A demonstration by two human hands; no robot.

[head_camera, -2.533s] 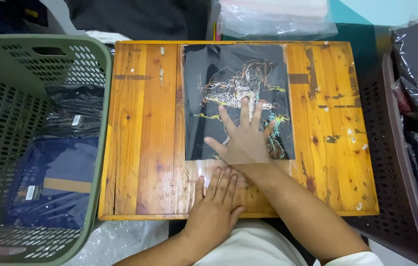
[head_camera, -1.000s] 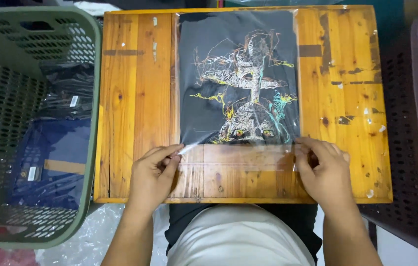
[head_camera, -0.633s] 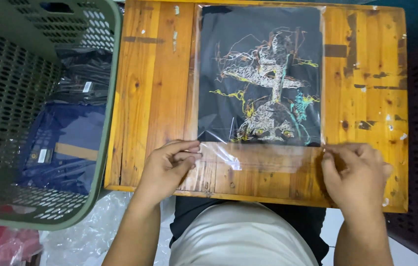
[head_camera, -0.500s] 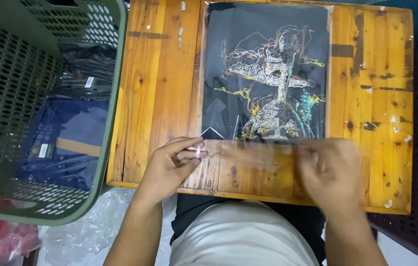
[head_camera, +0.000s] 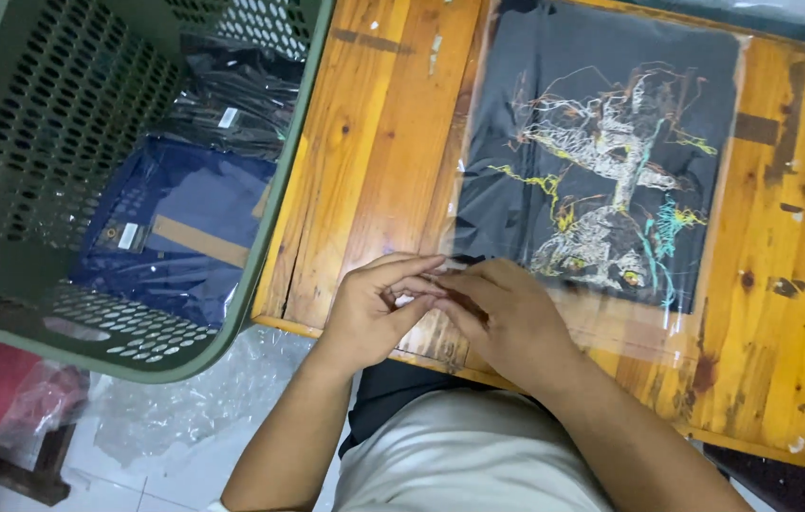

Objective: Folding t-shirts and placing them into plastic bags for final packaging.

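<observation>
Left hand [head_camera: 374, 308], right hand [head_camera: 507, 318] fingertips together

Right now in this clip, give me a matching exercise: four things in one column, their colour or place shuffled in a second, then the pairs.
Things:
1. basket
2. bagged garment on the table
3. bagged garment in basket
4. left hand and right hand

Descriptions:
A. navy blue
B. together at the near end of the bag
C. green, perforated
D. black with a multicoloured line print

Pairs: 1-C, 2-D, 3-A, 4-B
</observation>
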